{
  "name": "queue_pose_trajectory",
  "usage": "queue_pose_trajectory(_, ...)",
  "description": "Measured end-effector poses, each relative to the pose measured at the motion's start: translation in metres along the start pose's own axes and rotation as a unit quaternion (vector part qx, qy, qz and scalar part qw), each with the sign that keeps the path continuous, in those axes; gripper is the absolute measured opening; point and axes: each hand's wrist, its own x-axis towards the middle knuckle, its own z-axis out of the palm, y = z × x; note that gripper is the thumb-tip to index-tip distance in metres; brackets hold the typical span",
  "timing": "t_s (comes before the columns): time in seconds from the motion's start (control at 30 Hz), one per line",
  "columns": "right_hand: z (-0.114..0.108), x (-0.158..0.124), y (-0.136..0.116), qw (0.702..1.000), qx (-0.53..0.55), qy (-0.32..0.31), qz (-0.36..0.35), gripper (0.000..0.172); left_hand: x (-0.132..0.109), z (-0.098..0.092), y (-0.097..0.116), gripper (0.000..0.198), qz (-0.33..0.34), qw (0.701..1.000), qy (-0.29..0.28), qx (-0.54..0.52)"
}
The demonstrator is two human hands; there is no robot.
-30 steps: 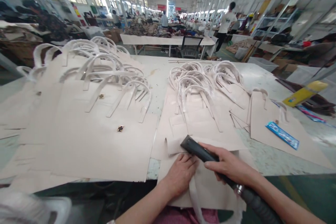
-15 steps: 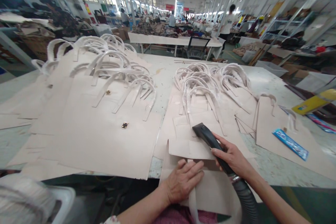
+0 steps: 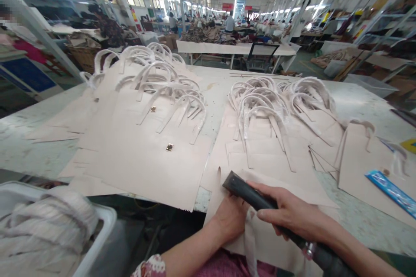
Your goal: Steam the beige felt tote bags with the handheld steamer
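Observation:
My right hand (image 3: 289,212) is wrapped around a black flat-mouthed nozzle (image 3: 250,192) that joins a hose (image 3: 325,259) at a metal clamp. The nozzle slants up to the left, its mouth just above my left hand (image 3: 230,218). My left hand's fingers are curled on the beige bag panel (image 3: 269,238); the nozzle partly covers them, so what they grip is unclear. A pale strap (image 3: 250,242) hangs down right beside these fingers. Just beyond both hands lies a stack of beige panels (image 3: 260,160) with looped handles (image 3: 263,99).
To the left is another stack of beige panels (image 3: 139,151) with handles and small metal plates (image 3: 169,147). A white bin (image 3: 107,220) of bundled pale material stands at lower left. More panels (image 3: 360,160) and a blue packet (image 3: 391,192) lie at right. People are at work in the background.
The nozzle has come down and left, toward me, over my left hand. My left hand's flat, spread fingers have curled. The view has turned left, showing more of the bin.

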Motion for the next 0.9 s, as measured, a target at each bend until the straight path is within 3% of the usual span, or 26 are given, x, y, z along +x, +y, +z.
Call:
queue_pose_trajectory(0.17, 0.013, 0.028, -0.015, 0.991, -0.107, -0.021, -0.075, 0.06, -0.003, 0.019, -0.003, 0.058, -0.01, 0.999, 0.027, -0.019)
queue_pose_trajectory(0.3, 0.026, 0.04, -0.024, 0.977, -0.167, 0.045, -0.122, 0.061, -0.003, 0.038, -0.009, 0.054, -0.018, 0.999, 0.019, -0.031)
queue_pose_trajectory(0.37, 0.03, 0.036, -0.023, 0.977, -0.145, 0.087, -0.126, 0.063, -0.001, 0.037, -0.014, 0.053, -0.014, 0.999, 0.023, -0.028)
queue_pose_trajectory(0.43, 0.029, 0.021, -0.016, 0.983, -0.052, 0.132, -0.119, 0.064, 0.004, 0.023, -0.019, 0.057, -0.014, 1.0, 0.018, -0.012)
queue_pose_trajectory(0.53, 0.024, -0.02, 0.009, 0.96, 0.157, 0.222, -0.071, 0.064, 0.016, -0.016, -0.019, 0.077, -0.014, 0.997, -0.047, 0.055)
queue_pose_trajectory(0.6, 0.021, -0.051, 0.035, 0.926, 0.224, 0.302, -0.027, 0.067, 0.027, -0.043, -0.013, 0.088, -0.002, 0.986, -0.12, 0.116)
queue_pose_trajectory(0.67, 0.022, -0.074, 0.066, 0.887, 0.269, 0.375, 0.022, 0.074, 0.041, -0.061, -0.003, 0.086, 0.011, 0.969, -0.18, 0.167)
queue_pose_trajectory(0.77, 0.028, -0.088, 0.111, 0.838, 0.321, 0.436, 0.068, 0.083, 0.066, -0.068, 0.01, 0.072, 0.037, 0.954, -0.222, 0.198)
queue_pose_trajectory(0.9, 0.026, -0.078, 0.15, 0.807, 0.369, 0.459, 0.038, 0.085, 0.092, -0.058, 0.011, 0.057, 0.162, 0.952, -0.2, 0.168)
